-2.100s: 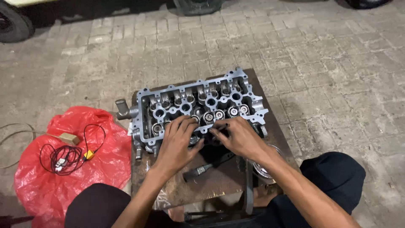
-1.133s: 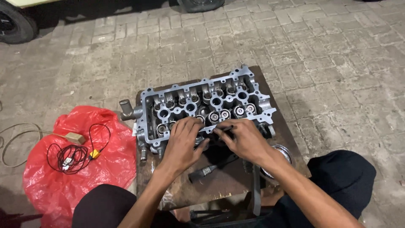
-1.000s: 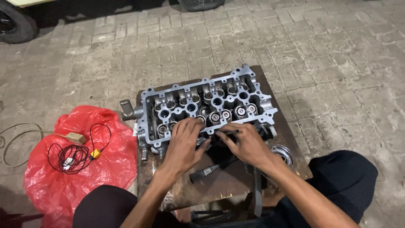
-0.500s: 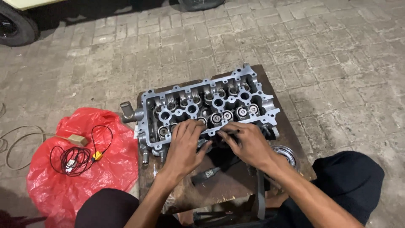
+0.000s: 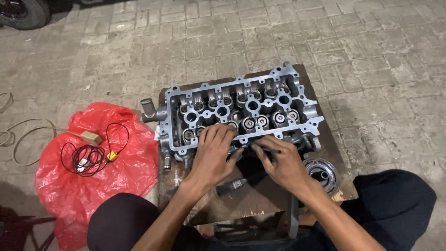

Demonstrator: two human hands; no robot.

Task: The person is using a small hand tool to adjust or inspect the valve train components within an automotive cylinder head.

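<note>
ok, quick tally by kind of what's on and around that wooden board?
Cylinder head: 1
Wooden board: 1
Round metal part with a ring-shaped top: 1
Short dark cylindrical tool: 1
Red plastic bag: 1
Black wire bundle: 1
Hands, left hand and right hand: 2
Total: 8

Materials, surface finish

Cylinder head: cast metal, matt grey, rough. Worktop: worn, stained wood. Bag: glossy red plastic, crinkled. Floor: rough matt paving brick.
</note>
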